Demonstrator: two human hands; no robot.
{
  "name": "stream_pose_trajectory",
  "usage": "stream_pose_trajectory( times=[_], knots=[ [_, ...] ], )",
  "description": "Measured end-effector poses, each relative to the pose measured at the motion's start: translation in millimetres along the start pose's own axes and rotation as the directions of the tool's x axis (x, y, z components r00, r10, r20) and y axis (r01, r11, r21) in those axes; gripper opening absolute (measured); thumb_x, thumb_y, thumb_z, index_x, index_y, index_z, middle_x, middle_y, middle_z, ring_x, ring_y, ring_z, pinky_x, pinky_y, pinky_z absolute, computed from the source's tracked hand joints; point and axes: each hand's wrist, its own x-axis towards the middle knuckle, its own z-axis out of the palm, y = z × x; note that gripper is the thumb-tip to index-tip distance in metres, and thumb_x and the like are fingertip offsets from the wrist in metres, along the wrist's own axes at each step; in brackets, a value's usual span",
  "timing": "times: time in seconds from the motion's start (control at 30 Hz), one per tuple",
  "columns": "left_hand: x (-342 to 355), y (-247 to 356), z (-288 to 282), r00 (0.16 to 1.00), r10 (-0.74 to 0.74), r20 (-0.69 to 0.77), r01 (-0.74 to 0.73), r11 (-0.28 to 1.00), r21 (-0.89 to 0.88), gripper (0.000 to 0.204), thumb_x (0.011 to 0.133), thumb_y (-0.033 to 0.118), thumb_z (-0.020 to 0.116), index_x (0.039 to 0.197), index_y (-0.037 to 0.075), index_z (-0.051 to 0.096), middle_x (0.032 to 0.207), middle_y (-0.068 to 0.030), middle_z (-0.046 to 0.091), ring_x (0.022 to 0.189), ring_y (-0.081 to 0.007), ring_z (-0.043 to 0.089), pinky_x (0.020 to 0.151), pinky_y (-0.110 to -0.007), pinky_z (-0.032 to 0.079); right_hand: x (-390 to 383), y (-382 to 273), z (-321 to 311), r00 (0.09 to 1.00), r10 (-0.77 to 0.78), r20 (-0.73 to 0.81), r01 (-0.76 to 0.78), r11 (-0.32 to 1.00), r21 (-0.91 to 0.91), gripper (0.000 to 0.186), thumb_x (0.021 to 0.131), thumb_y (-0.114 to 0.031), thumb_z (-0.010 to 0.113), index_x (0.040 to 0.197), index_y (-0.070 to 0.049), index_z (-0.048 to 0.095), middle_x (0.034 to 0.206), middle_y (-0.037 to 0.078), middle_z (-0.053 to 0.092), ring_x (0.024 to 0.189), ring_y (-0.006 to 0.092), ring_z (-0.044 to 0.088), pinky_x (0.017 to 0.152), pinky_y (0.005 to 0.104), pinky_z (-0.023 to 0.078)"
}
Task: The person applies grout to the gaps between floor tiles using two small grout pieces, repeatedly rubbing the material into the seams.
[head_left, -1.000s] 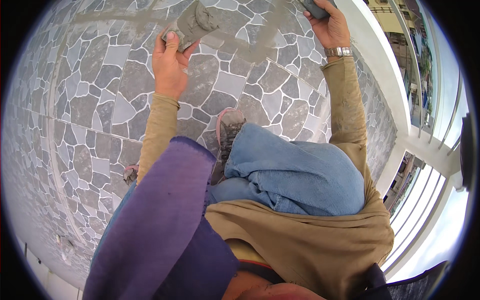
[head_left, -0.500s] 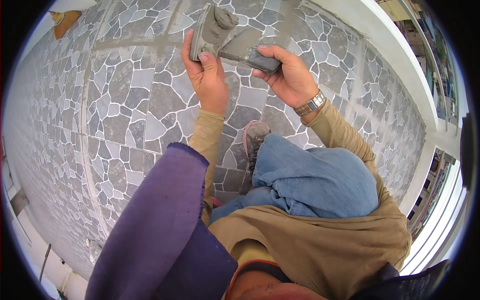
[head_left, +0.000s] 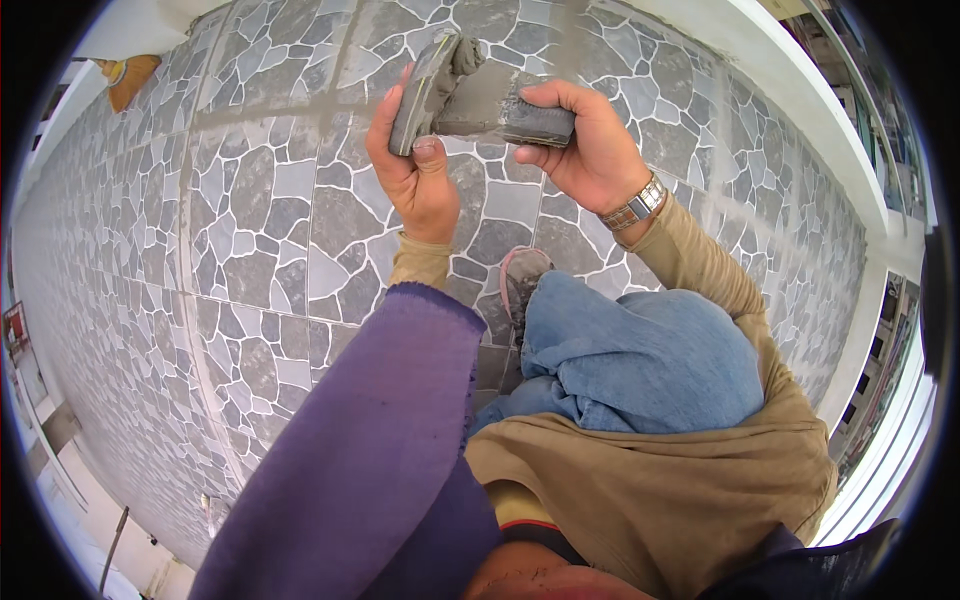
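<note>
Bringing block and board close between the hands is the change: a second ago they were well apart. The left hand is half curled, thumb and fingers gripping the steeply tilted board, with mortar at its far end. The right hand is curled round the block; whether the grey strip between belongs to it, I cannot tell. This closeness likely suits working the mortar. Shoe and knee bound the near side; the ledge curves well off rightward; tiles run widest leftward.
</note>
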Motion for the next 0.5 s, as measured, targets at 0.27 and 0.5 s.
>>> stream_pose_trajectory(
  times=[0.27,0.5],
  knots=[
    [12,5,-19,0.871,0.214,0.443,-0.361,0.889,0.280,0.038,0.100,0.013,0.056,0.134,0.015,0.039,0.148,-0.0239,0.043,0.139,-0.0395,0.041,0.112,-0.049,0.036,-4,-16,-20,0.994,-0.041,0.104,0.029,0.993,0.117,0.022,0.084,-0.022,0.062,0.095,-0.003,0.064,0.087,0.008,0.068,0.072,0.0197,0.066,0.054,0.0316,0.055],
    [25,14,-29,0.726,0.261,0.637,-0.550,0.777,0.308,0.041,0.091,0.005,0.066,0.125,0.018,0.047,0.140,-0.0205,0.053,0.134,-0.0440,0.045,0.111,-0.053,0.037,9,-17,-54,0.953,-0.043,0.298,0.019,0.996,0.083,0.023,0.086,-0.025,0.056,0.085,-0.003,0.064,0.080,0.010,0.068,0.055,0.0208,0.056,0.045,0.0327,0.045]
  ],
)
